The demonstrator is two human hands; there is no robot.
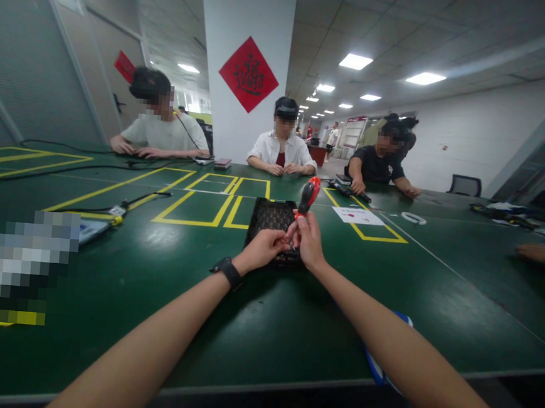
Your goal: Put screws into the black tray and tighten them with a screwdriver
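A screwdriver (309, 195) with a red and black handle stands tilted in front of me, its handle end up and its thin metal shaft pointing down. The fingers of my right hand (311, 241) are closed around its shaft, just below the handle. My left hand (265, 249), with a black band on the wrist, pinches at the lower end of the shaft; whether a small part sits between those fingertips is hidden. Under both hands lies a black plastic case (268, 215) with a patterned inside, partly covered by my fingers.
The green table (188, 314) has yellow tape outlines. A printed white sheet (358, 216) and a white ring (413, 219) lie to the right. A blue-and-white object (373, 366) is partly under my right forearm. Cables run at left. Several people sit around the table.
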